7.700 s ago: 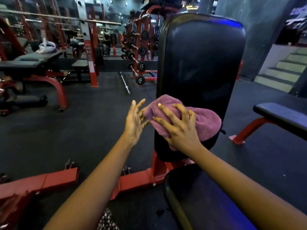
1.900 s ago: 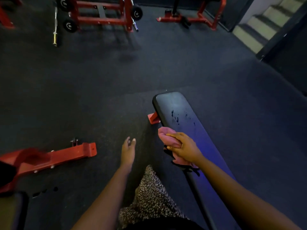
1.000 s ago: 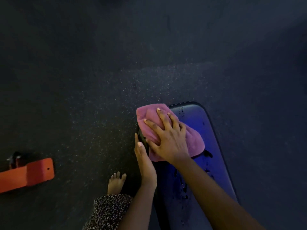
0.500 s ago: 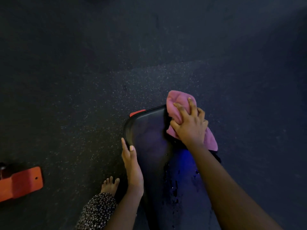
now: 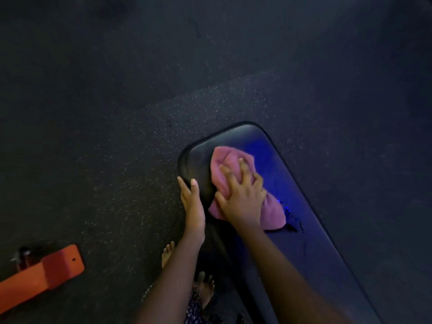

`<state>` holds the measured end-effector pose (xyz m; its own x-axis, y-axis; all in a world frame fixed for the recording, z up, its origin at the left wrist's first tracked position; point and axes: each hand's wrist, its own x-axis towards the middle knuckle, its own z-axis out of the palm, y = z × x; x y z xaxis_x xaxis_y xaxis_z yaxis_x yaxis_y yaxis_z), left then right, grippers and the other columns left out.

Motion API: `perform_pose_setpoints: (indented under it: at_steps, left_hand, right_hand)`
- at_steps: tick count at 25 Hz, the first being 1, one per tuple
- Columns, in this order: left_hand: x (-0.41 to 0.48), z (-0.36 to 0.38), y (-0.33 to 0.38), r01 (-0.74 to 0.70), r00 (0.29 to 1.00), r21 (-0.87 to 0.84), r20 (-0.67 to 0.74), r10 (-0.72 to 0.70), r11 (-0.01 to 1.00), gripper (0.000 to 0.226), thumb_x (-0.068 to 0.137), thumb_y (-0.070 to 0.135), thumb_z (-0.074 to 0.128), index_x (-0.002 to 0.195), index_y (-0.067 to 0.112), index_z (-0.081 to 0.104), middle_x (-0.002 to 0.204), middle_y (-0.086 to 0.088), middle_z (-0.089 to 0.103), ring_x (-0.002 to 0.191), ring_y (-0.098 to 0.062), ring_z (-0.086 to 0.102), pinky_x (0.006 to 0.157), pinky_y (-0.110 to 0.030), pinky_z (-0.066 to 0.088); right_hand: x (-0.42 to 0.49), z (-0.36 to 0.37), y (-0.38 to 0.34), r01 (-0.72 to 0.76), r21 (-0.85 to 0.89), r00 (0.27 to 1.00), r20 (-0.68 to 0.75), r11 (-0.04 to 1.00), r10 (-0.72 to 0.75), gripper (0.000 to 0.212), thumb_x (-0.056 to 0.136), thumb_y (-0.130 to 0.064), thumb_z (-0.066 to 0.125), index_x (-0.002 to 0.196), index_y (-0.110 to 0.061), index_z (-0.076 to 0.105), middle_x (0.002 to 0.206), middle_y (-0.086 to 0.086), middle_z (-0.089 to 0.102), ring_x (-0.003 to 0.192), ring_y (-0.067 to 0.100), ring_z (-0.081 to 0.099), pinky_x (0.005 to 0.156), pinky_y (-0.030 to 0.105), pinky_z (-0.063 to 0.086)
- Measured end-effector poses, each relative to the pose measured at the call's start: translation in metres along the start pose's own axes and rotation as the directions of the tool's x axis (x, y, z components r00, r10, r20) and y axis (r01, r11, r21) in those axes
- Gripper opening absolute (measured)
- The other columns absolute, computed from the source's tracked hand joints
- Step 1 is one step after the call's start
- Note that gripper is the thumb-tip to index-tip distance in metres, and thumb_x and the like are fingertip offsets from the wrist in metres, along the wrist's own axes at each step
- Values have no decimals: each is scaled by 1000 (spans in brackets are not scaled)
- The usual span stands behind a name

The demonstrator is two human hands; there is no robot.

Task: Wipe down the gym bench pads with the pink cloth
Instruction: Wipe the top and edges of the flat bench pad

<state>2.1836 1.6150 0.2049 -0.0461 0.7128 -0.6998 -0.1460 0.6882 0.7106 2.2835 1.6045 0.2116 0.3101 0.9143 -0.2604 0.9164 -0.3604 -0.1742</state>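
I am pressing the right hand (image 5: 243, 202) down onto the pink cloth (image 5: 222, 157), with the fingers (image 5: 243, 168) spread and nearly straight, not curled round the fabric. The cloth is lying bunched on the bench pad (image 5: 304, 206), near its rounded far end and toward its left side. I am bracing the left hand (image 5: 192, 206) against the pad's left edge, fingers straight and gripping nothing. Water droplets (image 5: 295, 226) are sitting on the vinyl just beside the cloth's near right corner. To do this step well, I am judging that the palm should be loading the cloth evenly, that each stroke should be overlapping its neighbour, and that the path should be running through the droplets and over the rounded edge. A bunched cloth is covering less surface, so flattening it is advisable.
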Motion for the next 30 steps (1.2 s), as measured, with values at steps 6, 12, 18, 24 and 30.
perform_pose_setpoints:
  at_steps: [6, 12, 18, 24, 30]
  left_hand:
    - [-16, -17, 31, -434, 898, 516, 185, 398, 738, 56, 95, 32, 45, 146, 23, 24, 154, -1, 23, 141, -16, 22, 108, -28, 23]
    - [57, 19, 60, -820, 539, 573, 781, 314, -16, 67, 88, 54, 21, 145, 21, 28, 154, -1, 25, 144, -17, 13, 119, -41, 4]
    - [83, 33, 20, -828, 232, 202, 973, 8, -523, 64, 90, 56, 22, 145, 25, 25, 153, -4, 29, 143, -23, 16, 115, -48, 8]
    - [88, 34, 16, -815, 170, 149, 985, 14, -560, 67, 87, 56, 25, 146, 24, 24, 154, -7, 25, 144, -25, 11, 115, -50, 7]
    - [86, 34, 18, -801, 168, 133, 986, -6, -584, 67, 88, 55, 25, 146, 21, 25, 153, -8, 26, 143, -27, 13, 114, -49, 2]
  right_hand:
    - [-94, 32, 4, 112, -97, 993, -21, 989, -115, 65, 66, -60, 43, 128, -42, 47, 148, -2, 29, 127, 32, 34, 79, 52, 49]
    - [-58, 21, 47, -187, -9, 969, -166, 982, 183, 65, 66, -58, 44, 129, -41, 46, 148, -1, 34, 119, 31, 35, 80, 50, 46]
    - [-11, -9, 132, -673, 163, 705, -155, 721, 693, 56, 81, -50, 52, 136, -44, 38, 152, 0, 23, 126, 32, 29, 96, 47, 32]
    - [-36, -3, 123, -691, 200, 674, -172, 695, 719, 57, 81, -48, 55, 135, -43, 40, 151, 0, 26, 126, 30, 29, 96, 46, 33]
    - [-129, 49, 21, -668, 211, 667, -257, 714, 699, 62, 62, -52, 47, 123, -43, 49, 140, -1, 43, 113, 29, 39, 82, 49, 46]
